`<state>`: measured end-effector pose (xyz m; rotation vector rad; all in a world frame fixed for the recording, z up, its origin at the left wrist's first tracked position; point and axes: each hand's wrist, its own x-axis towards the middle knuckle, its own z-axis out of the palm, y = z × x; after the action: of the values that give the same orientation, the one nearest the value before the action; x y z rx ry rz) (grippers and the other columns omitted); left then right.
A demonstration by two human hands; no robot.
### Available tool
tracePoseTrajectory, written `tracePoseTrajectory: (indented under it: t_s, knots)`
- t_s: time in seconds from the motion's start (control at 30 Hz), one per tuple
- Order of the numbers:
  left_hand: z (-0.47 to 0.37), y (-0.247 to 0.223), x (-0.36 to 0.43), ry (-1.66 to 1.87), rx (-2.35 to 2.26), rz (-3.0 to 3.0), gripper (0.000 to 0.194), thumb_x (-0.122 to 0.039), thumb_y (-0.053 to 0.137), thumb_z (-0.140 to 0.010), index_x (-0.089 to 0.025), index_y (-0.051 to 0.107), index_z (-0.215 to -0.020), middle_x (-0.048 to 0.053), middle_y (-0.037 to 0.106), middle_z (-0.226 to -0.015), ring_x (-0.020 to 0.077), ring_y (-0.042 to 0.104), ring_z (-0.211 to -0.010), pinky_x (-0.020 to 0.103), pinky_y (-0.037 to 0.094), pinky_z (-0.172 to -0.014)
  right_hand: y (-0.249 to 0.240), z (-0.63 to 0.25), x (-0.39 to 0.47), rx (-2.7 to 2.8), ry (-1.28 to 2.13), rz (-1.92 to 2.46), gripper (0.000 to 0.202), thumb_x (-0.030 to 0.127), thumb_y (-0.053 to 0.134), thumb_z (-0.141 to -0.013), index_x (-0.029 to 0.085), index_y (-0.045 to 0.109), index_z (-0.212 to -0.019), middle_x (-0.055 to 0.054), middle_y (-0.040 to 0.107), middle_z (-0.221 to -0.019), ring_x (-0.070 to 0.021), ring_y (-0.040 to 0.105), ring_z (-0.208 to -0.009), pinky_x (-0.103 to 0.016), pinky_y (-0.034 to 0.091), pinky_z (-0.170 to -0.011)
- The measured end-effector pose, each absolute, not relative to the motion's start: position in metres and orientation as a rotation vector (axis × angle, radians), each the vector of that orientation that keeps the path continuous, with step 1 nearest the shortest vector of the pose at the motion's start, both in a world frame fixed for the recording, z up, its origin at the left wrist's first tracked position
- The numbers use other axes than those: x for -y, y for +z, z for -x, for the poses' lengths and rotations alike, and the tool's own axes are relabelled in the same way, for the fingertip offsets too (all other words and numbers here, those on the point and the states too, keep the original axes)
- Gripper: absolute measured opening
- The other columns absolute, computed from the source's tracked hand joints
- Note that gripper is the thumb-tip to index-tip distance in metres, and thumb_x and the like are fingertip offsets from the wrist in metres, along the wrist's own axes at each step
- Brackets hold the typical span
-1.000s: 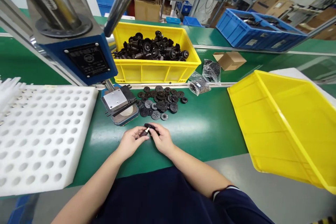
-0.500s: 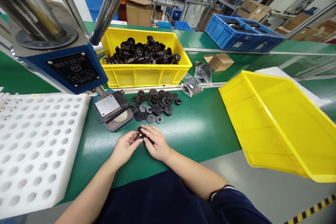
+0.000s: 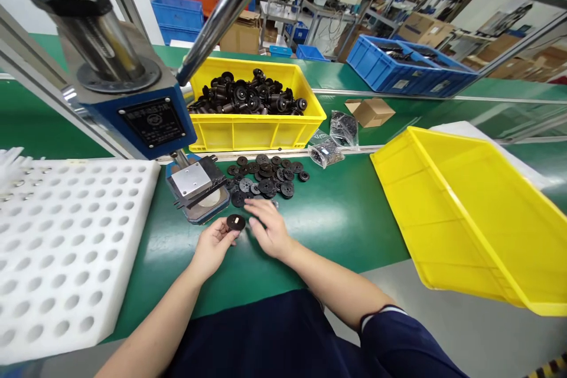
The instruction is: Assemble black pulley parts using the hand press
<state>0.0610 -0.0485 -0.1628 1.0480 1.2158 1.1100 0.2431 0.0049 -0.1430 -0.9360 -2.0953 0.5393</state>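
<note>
My left hand (image 3: pixel 215 246) grips a black round disc (image 3: pixel 235 222) by its edge, with a small pale piece showing at the disc's middle. Whatever is under the disc is hidden by my fingers. Just to the right, my right hand (image 3: pixel 271 229) is open, thumb and fingers apart, with nothing visible in it. Its fingertips reach over the near edge of a loose pile of black discs (image 3: pixel 266 186) on the green table (image 3: pixel 328 218). Whether they touch a disc there, I cannot tell.
A blue hand press (image 3: pixel 153 124) with a metal block stands left of the pile. White foam tray (image 3: pixel 73 248) with holes lies at left. Behind are a yellow bin (image 3: pixel 257 133) of black parts, plastic bags (image 3: pixel 328 150) and a small carton (image 3: pixel 374 112). Another yellow bin (image 3: pixel 465 212) sits tilted at right.
My right hand has come off the part and moved slightly right, its fingers opening. The disc stays in my left hand, its face now uncovered. The camera view has shifted a little.
</note>
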Motion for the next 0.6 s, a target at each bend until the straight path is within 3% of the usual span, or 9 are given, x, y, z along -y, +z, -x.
tracePoseTrajectory:
  t_s: [0.13,0.27,0.4,0.5,0.6]
  knots:
    - [-0.058,-0.166,0.04,1.121,-1.198,-1.044,0.026,-0.036,0.066,-0.085,-0.014,0.062,-0.099,0.003,0.067,-0.08,0.0125,0.059,-0.064,0.029,0.05,-0.067,-0.135,-0.222,-0.066,2.223,0.346,1.291,0.026,0.024,0.054,-0.093,0.018,0.067,-0.115,-0.008,0.067,-0.119,-0.0205,0.057,-0.113,-0.038,0.048,-0.099]
    - [-0.064,-0.155,0.043,1.179,-1.068,-0.856,0.032,-0.039,0.068,-0.082,-0.015,0.059,-0.101,0.003,0.069,-0.081,0.0116,0.061,-0.066,0.026,0.05,-0.064,-0.119,-0.196,-0.098,2.292,0.367,1.248,0.027,0.016,0.063,-0.081,0.015,0.071,-0.106,-0.011,0.07,-0.108,-0.024,0.06,-0.102,-0.039,0.049,-0.091]
    - [-0.066,-0.152,0.035,1.178,-1.142,-0.832,0.053,-0.054,0.078,-0.064,-0.013,0.061,-0.092,0.002,0.064,-0.063,0.0155,0.061,-0.052,0.031,0.051,-0.053,-0.134,-0.192,-0.118,2.303,0.414,1.114,0.019,0.015,0.059,-0.079,0.009,0.072,-0.091,-0.019,0.068,-0.09,-0.0286,0.061,-0.087,-0.042,0.047,-0.075]
    - [-0.054,-0.167,0.02,1.187,-1.028,-0.753,0.071,-0.064,0.083,-0.047,-0.013,0.061,-0.09,0.001,0.062,-0.062,0.014,0.06,-0.051,0.031,0.049,-0.053,-0.177,-0.19,-0.155,2.378,0.133,1.14,0.017,0.027,0.064,-0.082,0.015,0.071,-0.093,-0.021,0.067,-0.093,-0.0276,0.062,-0.083,-0.039,0.041,-0.062]
    - [-0.052,-0.179,0.017,1.2,-1.011,-0.683,0.079,-0.061,0.089,-0.036,-0.014,0.062,-0.093,0.002,0.064,-0.07,0.0159,0.061,-0.057,0.035,0.05,-0.06,-0.197,-0.192,-0.173,2.373,0.075,1.115,0.019,0.041,0.067,-0.08,0.023,0.069,-0.084,-0.017,0.065,-0.078,-0.0276,0.061,-0.069,-0.04,0.036,-0.053]
